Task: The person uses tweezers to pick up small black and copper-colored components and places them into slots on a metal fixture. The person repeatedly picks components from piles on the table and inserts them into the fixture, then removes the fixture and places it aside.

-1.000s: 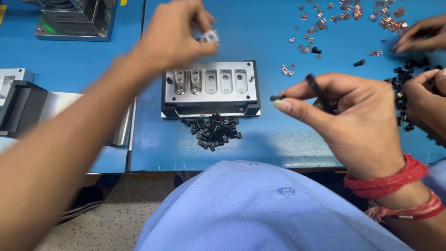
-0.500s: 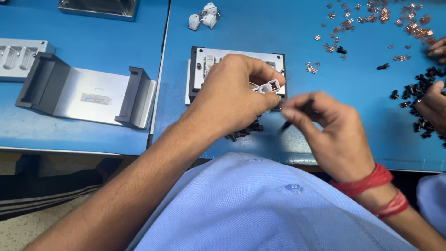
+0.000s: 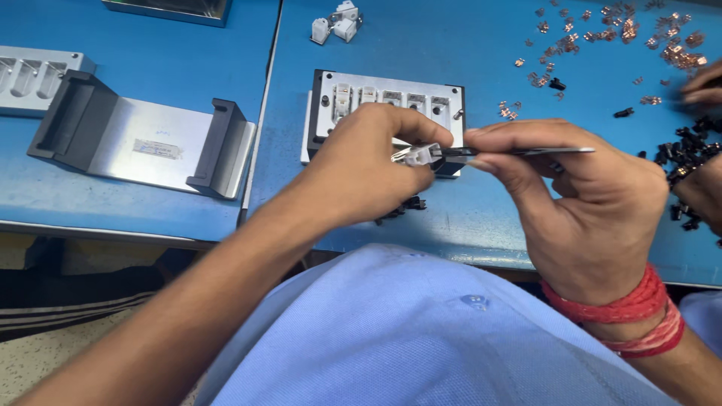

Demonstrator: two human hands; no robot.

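My left hand (image 3: 368, 169) pinches a small white plastic housing (image 3: 421, 154) just in front of a metal fixture block (image 3: 391, 105) with a row of pockets. My right hand (image 3: 579, 195) grips thin tweezers (image 3: 519, 152), whose tip touches the housing. Small black parts (image 3: 406, 207) lie in a pile on the blue table, below my left hand. Red thread bands circle my right wrist.
A grey metal tray with raised ends (image 3: 143, 139) lies at left, another pocketed metal block (image 3: 30, 75) beyond it. White housings (image 3: 336, 22) sit at the back. Copper clips (image 3: 602, 37) and black parts (image 3: 688, 150) are scattered at right, where another person's hands (image 3: 703, 86) work.
My left hand came down from the back of the table with the white housing to in front of the fixture. My right hand brought the tweezers up to the housing.
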